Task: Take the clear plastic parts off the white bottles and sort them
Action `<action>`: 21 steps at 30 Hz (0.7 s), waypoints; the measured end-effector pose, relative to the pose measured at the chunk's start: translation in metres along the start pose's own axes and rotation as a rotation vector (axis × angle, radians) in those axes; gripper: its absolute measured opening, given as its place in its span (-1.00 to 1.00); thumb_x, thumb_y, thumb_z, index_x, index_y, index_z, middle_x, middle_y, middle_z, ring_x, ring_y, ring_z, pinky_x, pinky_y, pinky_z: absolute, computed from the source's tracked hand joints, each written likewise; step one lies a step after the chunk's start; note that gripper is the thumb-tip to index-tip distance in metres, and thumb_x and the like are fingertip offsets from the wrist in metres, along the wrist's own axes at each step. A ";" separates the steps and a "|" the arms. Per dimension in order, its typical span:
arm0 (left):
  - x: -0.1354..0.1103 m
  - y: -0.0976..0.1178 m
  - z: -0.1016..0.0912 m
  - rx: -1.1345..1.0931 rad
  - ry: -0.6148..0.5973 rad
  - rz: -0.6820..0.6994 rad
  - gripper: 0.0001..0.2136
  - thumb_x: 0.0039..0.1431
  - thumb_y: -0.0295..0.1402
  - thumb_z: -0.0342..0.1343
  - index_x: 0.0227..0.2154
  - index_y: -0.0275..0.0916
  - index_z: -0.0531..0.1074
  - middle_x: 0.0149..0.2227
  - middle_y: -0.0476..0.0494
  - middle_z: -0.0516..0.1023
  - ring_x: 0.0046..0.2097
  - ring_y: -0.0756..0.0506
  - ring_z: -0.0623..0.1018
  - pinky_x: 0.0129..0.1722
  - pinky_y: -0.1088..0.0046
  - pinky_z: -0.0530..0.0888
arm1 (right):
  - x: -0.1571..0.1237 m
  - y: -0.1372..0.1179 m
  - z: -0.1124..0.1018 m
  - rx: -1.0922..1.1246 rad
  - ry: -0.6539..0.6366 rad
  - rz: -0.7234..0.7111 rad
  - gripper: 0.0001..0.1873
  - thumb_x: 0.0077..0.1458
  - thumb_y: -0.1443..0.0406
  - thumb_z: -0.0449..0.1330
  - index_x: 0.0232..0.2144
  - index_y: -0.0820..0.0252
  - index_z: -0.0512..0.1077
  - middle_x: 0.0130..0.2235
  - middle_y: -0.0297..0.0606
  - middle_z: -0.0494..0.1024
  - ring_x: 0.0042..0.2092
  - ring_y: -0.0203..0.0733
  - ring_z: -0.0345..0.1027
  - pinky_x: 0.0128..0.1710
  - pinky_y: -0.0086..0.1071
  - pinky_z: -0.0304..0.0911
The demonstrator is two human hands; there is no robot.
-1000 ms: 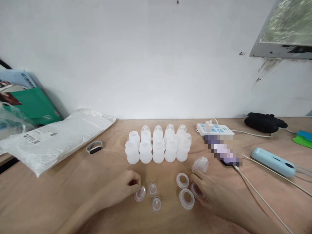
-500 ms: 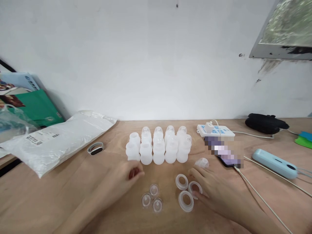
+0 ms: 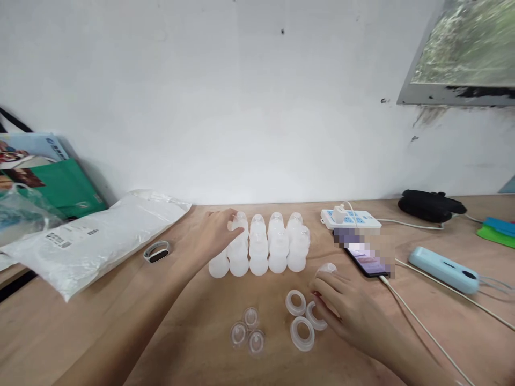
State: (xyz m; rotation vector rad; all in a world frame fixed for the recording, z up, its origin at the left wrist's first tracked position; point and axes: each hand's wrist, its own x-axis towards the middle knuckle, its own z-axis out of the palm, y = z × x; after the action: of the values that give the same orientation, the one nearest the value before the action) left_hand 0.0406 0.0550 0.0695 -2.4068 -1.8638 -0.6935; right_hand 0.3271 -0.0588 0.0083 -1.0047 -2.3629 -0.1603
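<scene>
Status: left hand [image 3: 213, 235] at bottles [image 3: 258, 258], right hand [image 3: 349, 306] at rings [image 3: 302, 346]

The left hand is lying over the left end of the bottles, hiding part of them. Its thumb and forefinger are standing apart; whether they are gripping the rearmost bottle there cannot be told.

The right hand is hovering or resting, palm down, at the rings, with its fingers loosely curled. The fingers are overlapping the rightmost ring in view; whether they are holding anything cannot be told. A clear cap [image 3: 328, 267] is showing just beyond the knuckles.

The bottles, white and frosted, are standing upright in two close rows at the center of the table [image 3: 193, 335]. Clear domes are topping several of them. Three rings are lying flat nearer the wearer, grouped closely. Three clear dome pieces [image 3: 256, 342] are sitting to their left, also clustered.

Farther right, a phone [image 3: 372, 261] is lying with a cable attached, near a power strip [image 3: 367, 220]. A pale blue device [image 3: 442, 269] is lying beyond the phone. On the left, a wristband [image 3: 158, 255] is resting beside a white package [image 3: 108, 233].
</scene>
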 end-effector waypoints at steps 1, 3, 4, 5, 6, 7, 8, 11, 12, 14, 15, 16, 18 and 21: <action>-0.001 0.003 -0.006 -0.016 0.024 0.000 -0.71 0.18 -0.18 0.10 -0.09 -0.16 0.50 -0.07 -0.16 0.66 -0.03 -0.30 0.60 -0.13 0.23 0.48 | 0.000 0.000 -0.001 0.001 0.013 -0.007 -0.78 0.24 0.47 -0.04 -0.40 0.17 0.31 -0.43 -0.26 0.46 -0.47 -0.19 0.30 -0.48 -0.38 0.15; -0.005 0.010 -0.023 -0.061 0.104 0.002 -0.69 0.21 -0.17 0.08 -0.04 -0.16 0.47 -0.04 -0.15 0.64 -0.01 -0.27 0.59 -0.07 0.23 0.48 | 0.001 -0.001 -0.002 0.005 0.039 -0.015 -0.77 0.26 0.46 -0.04 -0.40 0.18 0.31 -0.43 -0.26 0.46 -0.46 -0.19 0.30 -0.47 -0.37 0.16; -0.008 0.015 -0.033 -0.122 0.178 0.022 -0.69 0.20 -0.18 0.10 -0.04 -0.17 0.46 -0.05 -0.15 0.64 -0.02 -0.26 0.59 -0.04 0.23 0.48 | 0.001 -0.001 -0.003 0.006 0.055 -0.018 -0.78 0.27 0.45 -0.03 -0.40 0.18 0.31 -0.43 -0.26 0.46 -0.46 -0.18 0.30 -0.47 -0.37 0.16; -0.012 0.020 -0.042 -0.179 0.271 0.059 -0.70 0.21 -0.19 0.11 -0.05 -0.18 0.46 -0.05 -0.14 0.63 -0.02 -0.24 0.59 -0.01 0.22 0.47 | 0.002 -0.002 -0.003 0.007 0.069 -0.020 -0.78 0.28 0.45 -0.03 -0.39 0.18 0.31 -0.43 -0.26 0.46 -0.46 -0.18 0.30 -0.46 -0.36 0.17; -0.016 0.026 -0.052 -0.222 0.363 0.117 -0.71 0.21 -0.20 0.12 -0.06 -0.19 0.45 -0.04 -0.14 0.61 -0.02 -0.23 0.57 0.02 0.21 0.45 | 0.002 -0.002 -0.003 0.009 0.085 -0.020 -0.79 0.28 0.44 -0.02 -0.39 0.18 0.32 -0.43 -0.26 0.46 -0.45 -0.17 0.30 -0.46 -0.36 0.17; -0.022 0.031 -0.060 -0.264 0.441 0.185 -0.72 0.23 -0.23 0.10 -0.04 -0.20 0.43 -0.04 -0.13 0.59 -0.01 -0.21 0.56 0.04 0.22 0.45 | 0.002 -0.003 -0.004 0.014 0.103 -0.021 -0.80 0.28 0.44 -0.02 -0.38 0.18 0.32 -0.44 -0.26 0.46 -0.45 -0.17 0.30 -0.45 -0.35 0.17; -0.028 0.037 -0.066 -0.301 0.492 0.257 -0.71 0.24 -0.25 0.10 -0.01 -0.20 0.41 -0.03 -0.14 0.57 -0.02 -0.19 0.55 0.04 0.24 0.46 | 0.003 -0.004 -0.004 0.026 0.117 -0.019 -0.80 0.28 0.44 -0.01 -0.37 0.17 0.32 -0.44 -0.27 0.46 -0.45 -0.18 0.30 -0.46 -0.36 0.17; -0.052 0.052 -0.065 -0.265 0.385 0.430 -0.67 0.29 -0.29 0.05 0.10 -0.14 0.36 -0.05 -0.15 0.48 -0.06 -0.18 0.53 -0.04 0.26 0.49 | 0.002 -0.007 -0.007 0.158 0.099 0.055 -0.84 0.28 0.42 0.02 -0.35 0.15 0.32 -0.45 -0.30 0.46 -0.44 -0.21 0.33 -0.45 -0.38 0.21; -0.061 0.057 -0.057 -0.226 0.302 0.492 -0.64 0.30 -0.28 0.04 0.14 -0.10 0.33 -0.05 -0.14 0.46 -0.10 -0.16 0.55 -0.11 0.29 0.52 | 0.001 -0.009 -0.007 0.237 0.078 0.104 -0.87 0.28 0.40 0.03 -0.31 0.14 0.33 -0.44 -0.32 0.47 -0.44 -0.22 0.34 -0.44 -0.39 0.24; -0.079 0.065 -0.036 -0.157 0.154 0.641 -0.62 0.35 -0.26 0.03 0.20 -0.09 0.28 -0.04 -0.16 0.46 -0.24 -0.10 0.56 -0.26 0.37 0.55 | -0.002 -0.014 -0.007 0.418 0.032 0.193 -0.91 0.28 0.31 0.07 -0.16 0.13 0.34 -0.39 -0.32 0.50 -0.40 -0.21 0.40 -0.41 -0.39 0.31; -0.087 0.070 -0.023 -0.123 0.094 0.705 -0.62 0.36 -0.24 0.03 0.19 -0.14 0.27 -0.06 -0.17 0.49 -0.26 -0.11 0.56 -0.28 0.38 0.55 | -0.003 -0.018 -0.007 0.499 0.025 0.223 -0.81 0.26 0.26 0.10 -0.07 0.12 0.32 -0.36 -0.30 0.51 -0.37 -0.19 0.42 -0.39 -0.38 0.34; -0.094 0.074 -0.011 -0.086 0.042 0.759 -0.62 0.35 -0.22 0.06 0.16 -0.21 0.29 -0.09 -0.20 0.52 -0.24 -0.14 0.57 -0.27 0.35 0.56 | -0.004 -0.021 -0.005 0.564 0.023 0.249 -0.71 0.23 0.22 0.13 -0.01 0.12 0.30 -0.31 -0.27 0.53 -0.34 -0.16 0.44 -0.38 -0.36 0.37; -0.104 0.082 0.007 -0.072 0.042 0.849 -0.62 0.32 -0.20 0.12 0.06 -0.37 0.34 -0.19 -0.23 0.56 -0.27 -0.17 0.57 -0.30 0.33 0.56 | -0.006 -0.028 -0.003 0.644 -0.002 0.297 -0.68 0.17 0.19 0.17 -0.04 0.12 0.31 -0.28 -0.23 0.56 -0.32 -0.12 0.47 -0.40 -0.35 0.39; -0.111 0.088 0.017 -0.067 0.005 0.775 -0.65 0.25 -0.17 0.19 -0.07 -0.34 0.38 -0.18 -0.24 0.58 -0.27 -0.21 0.58 -0.31 0.29 0.55 | -0.007 -0.034 0.001 0.670 -0.029 0.369 -0.86 0.14 0.24 0.15 -0.23 0.11 0.34 -0.35 -0.25 0.57 -0.40 -0.14 0.46 -0.46 -0.36 0.37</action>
State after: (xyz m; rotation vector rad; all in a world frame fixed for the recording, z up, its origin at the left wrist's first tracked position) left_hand 0.1068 -0.0674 0.0363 -2.8254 -0.7642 -0.6714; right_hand 0.3069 -0.0867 0.0075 -1.0603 -1.9747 0.7360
